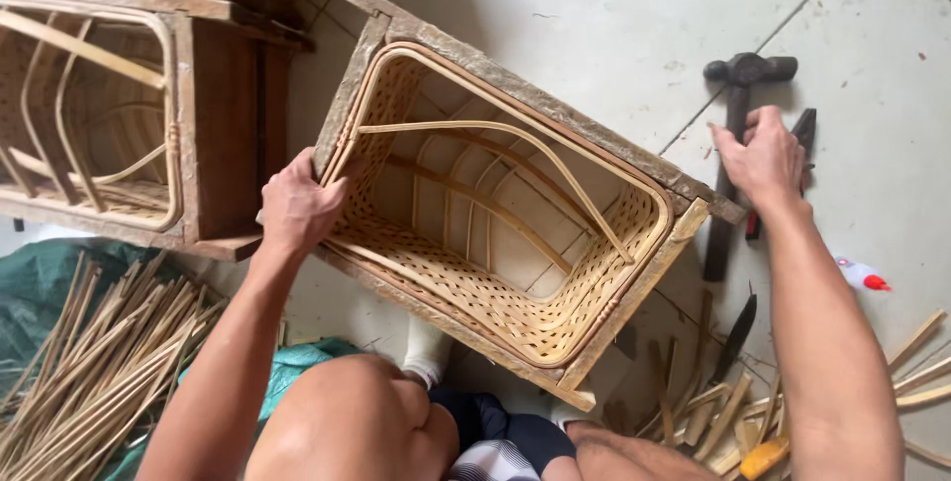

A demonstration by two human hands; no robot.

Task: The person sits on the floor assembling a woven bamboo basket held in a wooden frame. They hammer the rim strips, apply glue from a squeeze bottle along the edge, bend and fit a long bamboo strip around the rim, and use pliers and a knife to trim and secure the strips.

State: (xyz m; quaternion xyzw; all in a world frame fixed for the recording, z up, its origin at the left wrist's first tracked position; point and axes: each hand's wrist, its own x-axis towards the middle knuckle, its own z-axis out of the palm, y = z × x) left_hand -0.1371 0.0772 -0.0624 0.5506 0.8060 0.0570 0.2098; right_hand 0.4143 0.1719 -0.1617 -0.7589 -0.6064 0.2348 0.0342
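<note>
Left hand [295,206] clamps the near-left rim of the woven bamboo basket [495,243], which sits inside a rough wooden mould frame [540,100] on the tiled floor [634,15] between the knees. Right hand [763,156] is closing over the handle of the hammer [738,134] lying beside the frame (fingers curled, grip not fully seated as far as I can tell). To do it well, I'd say: hold the rim firm so the frame can't rock, and take the handle low before lifting, clear of the dark tool [792,159] next to it.
</note>
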